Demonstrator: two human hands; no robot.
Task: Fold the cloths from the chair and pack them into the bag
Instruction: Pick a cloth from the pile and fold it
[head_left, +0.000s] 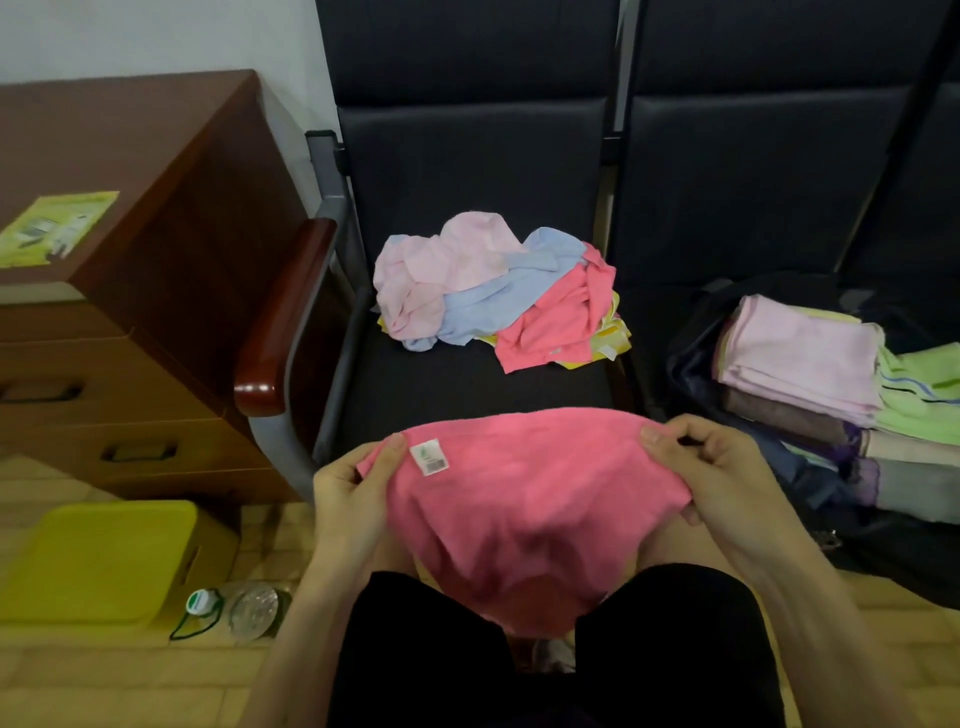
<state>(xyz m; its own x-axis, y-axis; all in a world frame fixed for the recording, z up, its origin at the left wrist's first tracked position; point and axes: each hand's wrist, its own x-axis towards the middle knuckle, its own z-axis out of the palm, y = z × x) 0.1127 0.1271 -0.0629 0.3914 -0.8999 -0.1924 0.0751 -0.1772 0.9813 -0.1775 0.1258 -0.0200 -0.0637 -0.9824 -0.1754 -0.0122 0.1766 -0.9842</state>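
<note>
A person's left hand (353, 499) and right hand (711, 467) each pinch an upper corner of one pink terry cloth (519, 499), spread between them above the lap. Beyond, one heap of crumpled cloths (493, 291) in four colours lies on the black padded chair seat (441, 384). On the next seat, one dark fabric bag (691, 358) holds a stack of folded cloths (800, 353).

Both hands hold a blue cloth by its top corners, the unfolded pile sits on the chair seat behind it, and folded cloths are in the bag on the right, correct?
Only the colour is wrong: in the head view the left hand and right hand hold a pink cloth, not blue. The unfolded pile on the chair seat and folded cloths in the bag are right.
</note>
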